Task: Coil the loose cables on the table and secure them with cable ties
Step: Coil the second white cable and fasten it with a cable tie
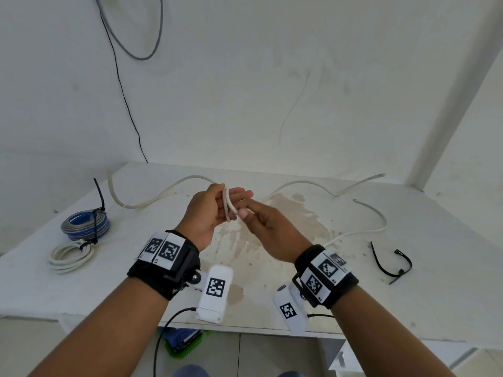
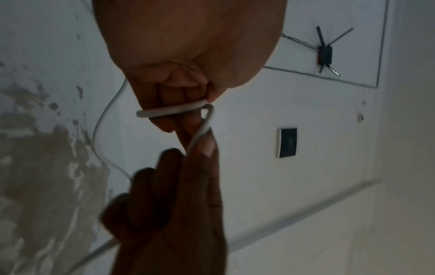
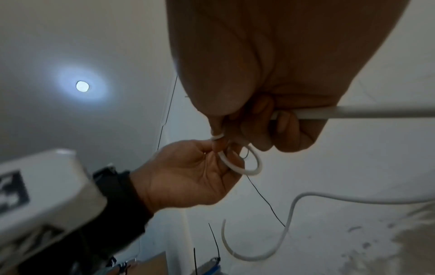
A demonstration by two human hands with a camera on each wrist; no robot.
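On the left of the table (image 1: 299, 308), two finished coils are seen: a blue-grey coil (image 1: 85, 224) bound with a black tie, and just nearer, touching it, a white coil (image 1: 70, 257) (also tied). At centre, above the table, a small loop of the white cable (image 1: 228, 204) is held by the left hand (image 1: 209, 213), thumb and fingers pinched on it. The same cable is pinched by the right hand (image 1: 265, 221) just right of the loop. Loose runs of it are trailed across the far table on both sides. At near right, two black cable ties (image 1: 392, 263) are laid loose, well apart from the hands.
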